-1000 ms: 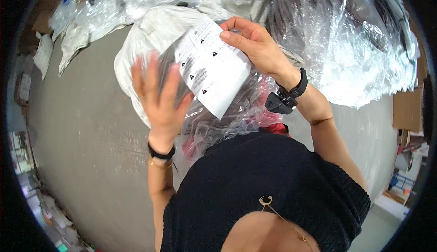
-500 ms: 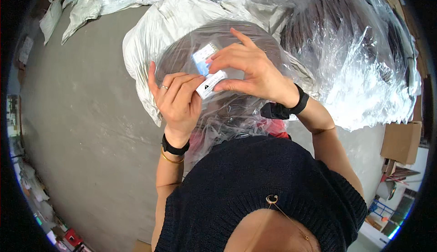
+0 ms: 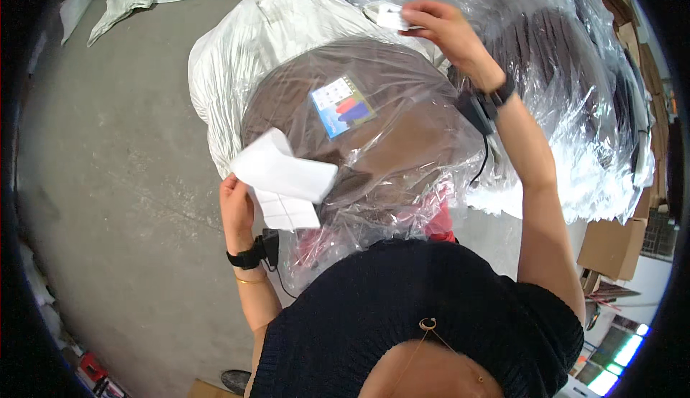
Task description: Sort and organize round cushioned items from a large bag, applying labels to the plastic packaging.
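Note:
My left hand, low at the left, is closed on the edge of white paper sheets. They curl over and have faint lines across the lower part. Higher up at the right, my right hand pinches a small white label with dark marks, slightly blurred. Between the hands sits a large brown bundle wrapped in clear plastic. A printed card in white, blue and red shows on the bundle's upper face; I cannot tell if it lies under the film.
A white woven sack surrounds the bundle's far side. More plastic-wrapped dark bundles stand at the right and back. Cardboard boxes are at the right edge. Grey concrete floor spreads to the left.
My hands have parted from over the card. The right moved up and away with the small label; the left dropped lower left, now with white paper sheets in view. The card is uncovered.

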`<state>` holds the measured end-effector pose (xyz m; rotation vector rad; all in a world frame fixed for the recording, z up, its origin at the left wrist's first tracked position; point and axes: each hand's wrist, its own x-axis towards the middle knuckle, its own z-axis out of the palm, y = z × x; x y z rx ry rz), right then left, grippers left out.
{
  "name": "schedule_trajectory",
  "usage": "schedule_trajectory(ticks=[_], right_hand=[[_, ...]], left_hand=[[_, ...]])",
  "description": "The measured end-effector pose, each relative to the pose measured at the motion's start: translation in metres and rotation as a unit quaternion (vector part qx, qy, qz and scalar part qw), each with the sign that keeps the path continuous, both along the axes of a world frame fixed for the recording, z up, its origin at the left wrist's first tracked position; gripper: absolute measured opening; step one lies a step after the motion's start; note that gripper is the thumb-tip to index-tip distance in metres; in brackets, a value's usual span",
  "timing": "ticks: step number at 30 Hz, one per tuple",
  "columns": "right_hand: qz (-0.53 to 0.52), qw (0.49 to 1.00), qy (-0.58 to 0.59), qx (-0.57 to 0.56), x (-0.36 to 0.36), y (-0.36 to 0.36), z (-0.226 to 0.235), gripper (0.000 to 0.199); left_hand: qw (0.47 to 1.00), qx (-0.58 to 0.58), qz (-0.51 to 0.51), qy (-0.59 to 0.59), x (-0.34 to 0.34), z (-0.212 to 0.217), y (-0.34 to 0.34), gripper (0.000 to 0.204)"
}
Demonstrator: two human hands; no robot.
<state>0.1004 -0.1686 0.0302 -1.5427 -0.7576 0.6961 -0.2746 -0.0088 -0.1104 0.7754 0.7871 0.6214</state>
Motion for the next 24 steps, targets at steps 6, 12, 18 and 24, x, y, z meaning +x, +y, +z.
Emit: schedule_trajectory(ticks=[6, 12, 18, 24], right_hand=[[0.179, 0.950, 0.084, -0.243, 0.038, 0.102, -0.111, 0.029], [0.202, 0.886, 0.211, -0.360, 0.017, 0.144, -0.242, 0.024], [0.129, 0.899, 0.204, -0.365, 0.009, 0.153, -0.267, 0.024], [0.073, 0.910, 0.236, -0.333, 0.035, 0.144, -0.270, 0.026]], left_hand=[[0.853, 0.235, -0.457, 0.087, 0.036, -0.016, -0.025, 0.035], [0.776, 0.250, -0.579, 0.001, 0.040, -0.016, -0.033, 0.029], [0.803, 0.245, -0.543, 0.013, 0.041, -0.011, -0.028, 0.028], [0.843, 0.253, -0.473, 0.035, 0.048, -0.011, -0.021, 0.029]])
